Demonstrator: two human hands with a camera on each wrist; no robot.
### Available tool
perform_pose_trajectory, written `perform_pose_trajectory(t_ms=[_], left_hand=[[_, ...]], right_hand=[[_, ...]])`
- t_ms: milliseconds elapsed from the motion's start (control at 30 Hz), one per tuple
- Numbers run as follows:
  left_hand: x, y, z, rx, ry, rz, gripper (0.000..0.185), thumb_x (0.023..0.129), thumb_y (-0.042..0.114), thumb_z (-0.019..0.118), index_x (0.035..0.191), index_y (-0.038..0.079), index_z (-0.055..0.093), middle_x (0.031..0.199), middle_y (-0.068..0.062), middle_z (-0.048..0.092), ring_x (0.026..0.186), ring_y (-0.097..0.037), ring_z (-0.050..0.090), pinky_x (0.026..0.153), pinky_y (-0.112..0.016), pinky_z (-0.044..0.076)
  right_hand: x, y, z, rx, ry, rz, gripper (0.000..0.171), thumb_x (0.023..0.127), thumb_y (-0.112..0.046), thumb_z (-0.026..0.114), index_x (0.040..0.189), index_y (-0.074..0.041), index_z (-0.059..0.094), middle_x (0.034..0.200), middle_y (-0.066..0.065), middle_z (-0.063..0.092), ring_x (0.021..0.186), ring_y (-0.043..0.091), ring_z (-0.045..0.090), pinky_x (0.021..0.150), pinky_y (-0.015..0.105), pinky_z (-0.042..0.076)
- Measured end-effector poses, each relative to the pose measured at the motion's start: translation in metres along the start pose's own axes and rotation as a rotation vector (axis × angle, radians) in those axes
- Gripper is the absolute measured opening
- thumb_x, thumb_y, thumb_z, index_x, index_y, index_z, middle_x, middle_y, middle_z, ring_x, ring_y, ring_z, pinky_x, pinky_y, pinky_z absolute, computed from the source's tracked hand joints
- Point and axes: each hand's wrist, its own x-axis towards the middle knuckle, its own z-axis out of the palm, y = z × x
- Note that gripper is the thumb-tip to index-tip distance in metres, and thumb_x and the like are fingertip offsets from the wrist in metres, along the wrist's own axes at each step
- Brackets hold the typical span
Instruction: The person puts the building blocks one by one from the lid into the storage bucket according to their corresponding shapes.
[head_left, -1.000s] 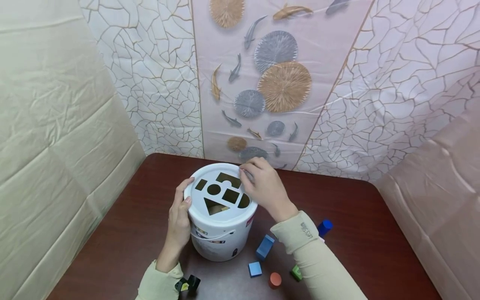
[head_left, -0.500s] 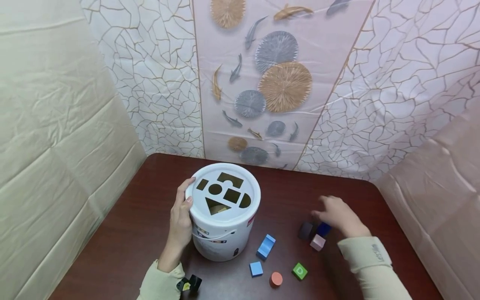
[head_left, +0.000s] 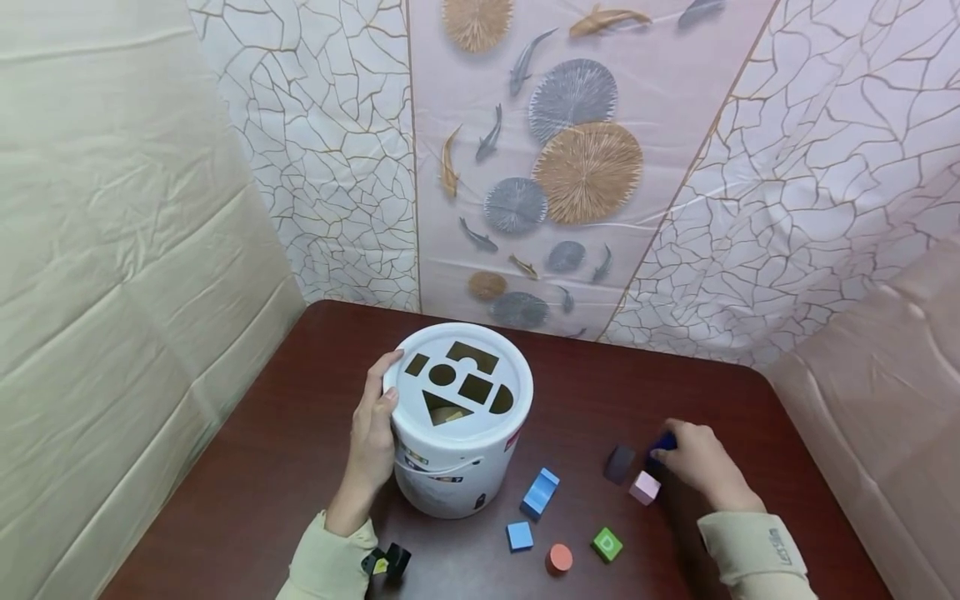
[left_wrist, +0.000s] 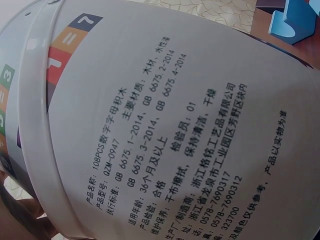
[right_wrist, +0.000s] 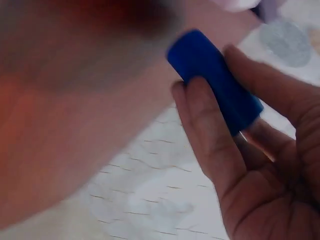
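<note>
Blue cylinder block sits pinched in the right hand, whose fingers and thumb curl round it, as the right wrist view shows plainly; from the head view only a sliver of the block peeks out at the hand's 11 o'clock, low over the table on its right side. Just beside that hand, at its 9 o'clock, lie a dark purple block and a pale pink cube, close to each other. The left hand grips the white bucket at the bucket's 9 o'clock, thumb hooked over the rim of the lid and fingers wrapped round the wall; the lid carries shaped cut-outs, among them a triangle, a circle and a rectangle. The left wrist view is filled by the bucket's printed side. At the bucket's 4 o'clock rests a light blue bridge-shaped block, and toward 5 o'clock from it lie a small blue cube, an orange-red cylinder and a green cube marked with a letter D, each apart from the others.
</note>
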Motion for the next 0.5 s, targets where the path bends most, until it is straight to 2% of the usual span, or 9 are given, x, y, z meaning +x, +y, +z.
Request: perform_pose_trajectory(t_ms=[100,167,233,367,500], left_hand=[[-0.001,-0.001,0.000,0.002,-0.004,-0.008,0.050,0.100,0.025,0.038,0.148,0.026,0.047,0.147,-0.001,0.051,0.127,-0.015,0.050,0.100,-0.029,0.036],[-0.001,-0.001,-0.001,-0.003,-0.010,-0.009,0.049,0.100,0.026,0.038,0.149,0.027,0.047,0.147,-0.001,0.050,0.127,-0.015,0.049,0.100,-0.030,0.036],[0.000,-0.001,-0.001,-0.005,-0.009,-0.007,0.049,0.100,0.026,0.038,0.149,0.026,0.047,0.147,-0.001,0.050,0.128,-0.015,0.049,0.101,-0.031,0.036],[0.000,-0.002,-0.002,0.007,-0.006,-0.013,0.049,0.100,0.027,0.038,0.148,0.028,0.047,0.147,0.000,0.051,0.127,-0.016,0.050,0.100,-0.038,0.037],[0.000,-0.001,-0.002,0.020,-0.018,-0.024,0.049,0.100,0.028,0.038,0.149,0.030,0.046,0.147,0.000,0.050,0.128,-0.018,0.049,0.101,-0.048,0.037]], right_hand=[[0.005,-0.031,-0.013,0.017,0.171,-0.129,0.028,0.085,-0.002,0.074,0.109,0.005,0.063,0.092,0.020,0.067,0.080,0.034,0.065,0.068,0.052,0.053],[0.008,-0.063,-0.025,0.038,0.283,-0.235,0.032,0.087,0.000,0.073,0.116,0.005,0.061,0.099,0.022,0.066,0.085,0.036,0.066,0.070,0.053,0.053],[0.011,-0.100,-0.037,0.067,0.371,-0.327,0.037,0.088,-0.003,0.074,0.123,0.001,0.059,0.106,0.019,0.066,0.089,0.033,0.066,0.072,0.050,0.054],[0.016,-0.171,-0.058,0.257,0.431,-0.445,0.049,0.085,-0.012,0.080,0.128,-0.007,0.057,0.114,0.006,0.069,0.096,0.020,0.069,0.077,0.037,0.057],[0.026,-0.225,-0.063,0.488,0.415,-0.541,0.049,0.080,-0.013,0.084,0.121,-0.006,0.057,0.110,0.004,0.073,0.095,0.016,0.072,0.076,0.028,0.056]])
